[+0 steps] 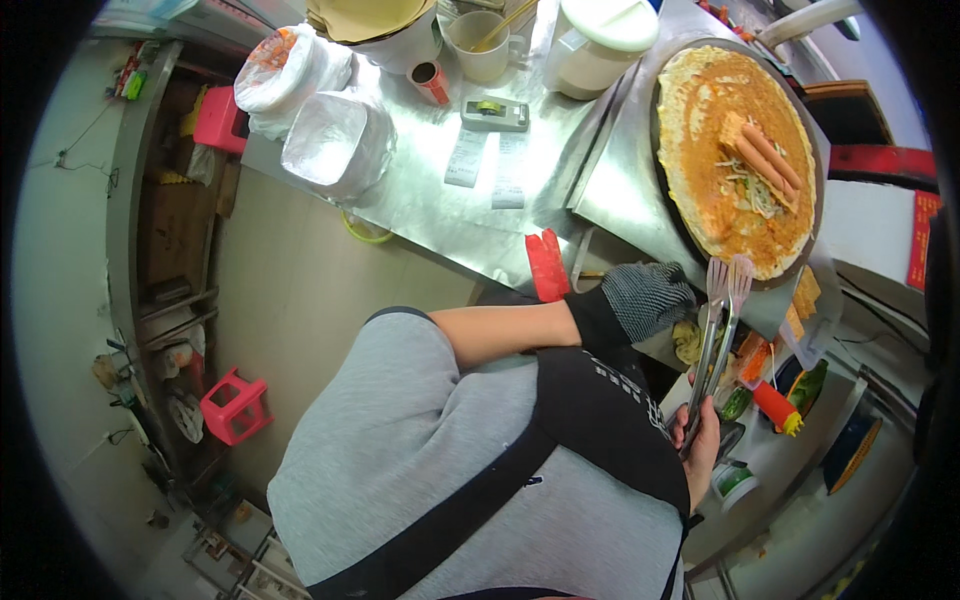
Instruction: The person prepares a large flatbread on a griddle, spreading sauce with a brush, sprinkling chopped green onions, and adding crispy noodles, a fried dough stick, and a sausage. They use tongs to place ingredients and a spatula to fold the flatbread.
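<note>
A thin round pancake [694,150], coated in orange-brown sauce, lies on a round dark griddle [664,180]. Two sausages [771,157] rest side by side on it over a crisp golden sheet, with shredded vegetables [754,196] beside them. My left hand [646,301], in a grey-and-black knitted glove, is just off the griddle's near left edge; its fingers look curled and their inner side is hidden. My right hand [699,442], bare, grips metal tongs [711,345] near my apron. Their fork-shaped tips touch or overlap the pancake's near edge.
Left of the griddle, a steel counter [420,202] holds a tape dispenser [495,114], paper slips, a lidded jug [600,52], a measuring jug [480,52] and bag-lined containers [326,142]. Vegetables and a red squeeze bottle [776,406] lie right. A pink stool [236,405] stands far left.
</note>
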A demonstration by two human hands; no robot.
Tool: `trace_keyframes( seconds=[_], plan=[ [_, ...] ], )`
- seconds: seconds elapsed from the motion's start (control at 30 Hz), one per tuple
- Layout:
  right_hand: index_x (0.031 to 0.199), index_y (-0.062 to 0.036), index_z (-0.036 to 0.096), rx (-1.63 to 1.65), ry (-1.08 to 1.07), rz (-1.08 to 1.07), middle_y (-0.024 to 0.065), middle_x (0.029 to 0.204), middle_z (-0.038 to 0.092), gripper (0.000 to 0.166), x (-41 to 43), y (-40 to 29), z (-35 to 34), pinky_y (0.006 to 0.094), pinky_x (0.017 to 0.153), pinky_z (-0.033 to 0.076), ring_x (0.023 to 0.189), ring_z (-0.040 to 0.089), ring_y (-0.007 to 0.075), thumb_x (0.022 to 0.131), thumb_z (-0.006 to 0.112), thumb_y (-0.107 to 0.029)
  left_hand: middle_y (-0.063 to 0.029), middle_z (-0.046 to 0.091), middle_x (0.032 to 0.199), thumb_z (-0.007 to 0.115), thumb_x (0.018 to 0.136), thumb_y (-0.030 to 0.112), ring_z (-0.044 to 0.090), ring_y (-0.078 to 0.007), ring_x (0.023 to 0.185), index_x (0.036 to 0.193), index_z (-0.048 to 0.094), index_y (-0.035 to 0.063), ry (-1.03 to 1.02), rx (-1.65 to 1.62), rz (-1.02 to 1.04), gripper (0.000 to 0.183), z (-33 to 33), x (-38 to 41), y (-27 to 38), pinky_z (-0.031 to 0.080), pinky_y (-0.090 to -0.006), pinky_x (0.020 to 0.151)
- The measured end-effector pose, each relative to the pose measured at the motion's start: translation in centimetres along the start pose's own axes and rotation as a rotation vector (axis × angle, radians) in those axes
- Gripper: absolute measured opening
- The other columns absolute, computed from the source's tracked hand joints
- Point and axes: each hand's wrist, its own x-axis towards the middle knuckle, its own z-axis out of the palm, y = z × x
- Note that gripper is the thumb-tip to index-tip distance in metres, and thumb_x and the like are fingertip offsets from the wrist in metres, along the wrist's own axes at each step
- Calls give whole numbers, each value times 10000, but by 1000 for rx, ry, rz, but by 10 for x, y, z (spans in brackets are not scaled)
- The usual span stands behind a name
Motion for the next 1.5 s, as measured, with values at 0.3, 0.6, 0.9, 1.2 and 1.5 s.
trace_keyframes(
  seconds=[0.3, 0.6, 0.9, 1.2, 1.5],
  plan=[
    [1290, -26, 376, 59, 146, 42, 21, 596, 448, 477, -4, -5, 28, 193, 337, 285, 381, 366, 82, 937, 363, -348, -153, 554, 946, 553, 771, 194, 598, -307, 757, 933, 615, 84, -216, -85, 82, 206, -6, 15, -22, 497, -389, 618],
    [1288, -52, 379, 66, 222, 81, 27, 609, 449, 481, -3, -17, 57, 198, 369, 299, 407, 372, 87, 936, 374, -380, -161, 554, 907, 511, 769, 196, 606, -311, 702, 851, 596, 63, -352, -132, 32, 178, -25, 32, -31, 497, -388, 531],
    [1278, -58, 400, 130, 285, 86, 26, 601, 455, 466, 0, -14, 71, 198, 362, 286, 396, 366, 88, 934, 383, -371, -146, 569, 852, 516, 760, 186, 604, -299, 685, 843, 608, 70, -230, -220, 95, 169, -23, 30, -45, 494, -387, 540],
    [1264, -27, 417, -3, 256, 80, 37, 568, 460, 407, 4, -20, 54, 201, 355, 298, 371, 367, 91, 942, 370, -270, -145, 589, 876, 543, 802, 190, 580, -332, 732, 912, 627, 62, -295, -243, -32, 189, -34, 32, -41, 469, -411, 649],
    [1218, -39, 475, -18, 134, -26, 29, 579, 504, 359, -1, -31, 30, 184, 377, 331, 412, 422, 72, 931, 426, -249, -109, 603, 907, 590, 769, 197, 582, -280, 792, 966, 610, 89, 4, 61, 57, 226, -15, 71, -18, 477, -376, 667]
  ],
)
